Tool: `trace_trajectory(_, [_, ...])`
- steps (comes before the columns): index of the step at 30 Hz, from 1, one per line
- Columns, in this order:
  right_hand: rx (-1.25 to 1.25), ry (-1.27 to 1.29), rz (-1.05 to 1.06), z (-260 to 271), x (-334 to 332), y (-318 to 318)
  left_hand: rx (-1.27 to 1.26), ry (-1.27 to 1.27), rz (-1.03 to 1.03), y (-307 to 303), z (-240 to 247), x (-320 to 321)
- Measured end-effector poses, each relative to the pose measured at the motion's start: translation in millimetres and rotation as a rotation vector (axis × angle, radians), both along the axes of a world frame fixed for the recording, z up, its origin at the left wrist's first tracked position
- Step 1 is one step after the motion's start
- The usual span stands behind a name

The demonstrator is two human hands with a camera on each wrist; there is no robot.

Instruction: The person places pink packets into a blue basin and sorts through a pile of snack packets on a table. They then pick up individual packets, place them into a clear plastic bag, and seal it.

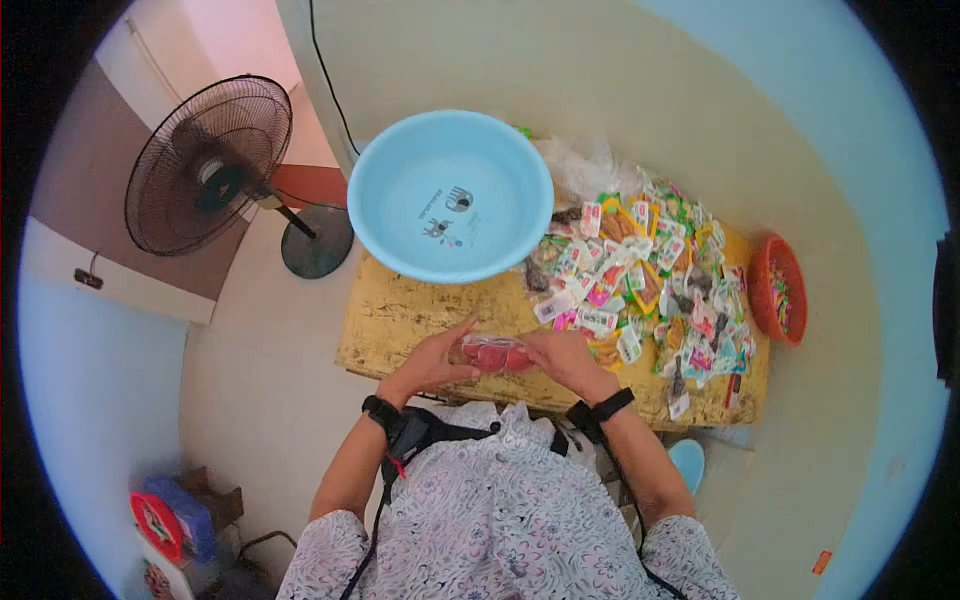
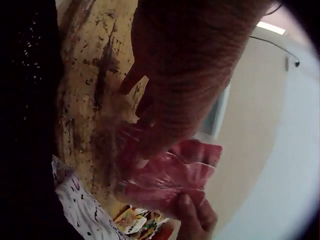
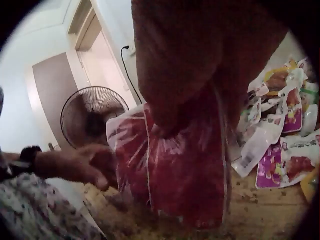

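A clear plastic packet with red contents (image 1: 497, 356) is held between both hands above the table's front edge. The left hand (image 1: 432, 362) has its thumb and fingers on the packet's left end; in the left wrist view this hand (image 2: 175, 75) reaches down onto the red packet (image 2: 165, 175). The right hand (image 1: 568, 360) pinches the other end. In the right wrist view the right hand (image 3: 185, 75) grips the top of the packet (image 3: 185, 170), its thumb pressed on the film, and the left hand (image 3: 92, 165) is beside the packet's left side, fingers spread.
A yellow worn table (image 1: 400, 310) holds a blue basin (image 1: 450, 265) at the back and a heap of small snack packs (image 1: 640, 290) on the right. An orange basket (image 1: 765, 290) is by the wall. A standing fan (image 1: 215, 170) is at the left.
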State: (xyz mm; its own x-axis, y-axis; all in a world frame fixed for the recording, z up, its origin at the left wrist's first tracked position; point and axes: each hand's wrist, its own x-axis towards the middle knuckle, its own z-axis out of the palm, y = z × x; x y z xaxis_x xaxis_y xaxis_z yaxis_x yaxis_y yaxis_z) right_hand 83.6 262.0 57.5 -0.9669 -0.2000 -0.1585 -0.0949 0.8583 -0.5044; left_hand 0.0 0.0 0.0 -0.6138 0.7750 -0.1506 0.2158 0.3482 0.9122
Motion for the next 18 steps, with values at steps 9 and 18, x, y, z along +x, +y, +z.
trace_trajectory(9, [-0.293, 0.17, -0.231, 96.3, -85.4, 31.3, 0.017, -0.297, 0.206, -33.8, -47.3, 0.7])
trace_trajectory(18, [-0.262, 0.36, -0.397, 20.2, -252.9, 60.5, 0.046, -0.281, 0.368, -33.8, -48.8, 13.2])
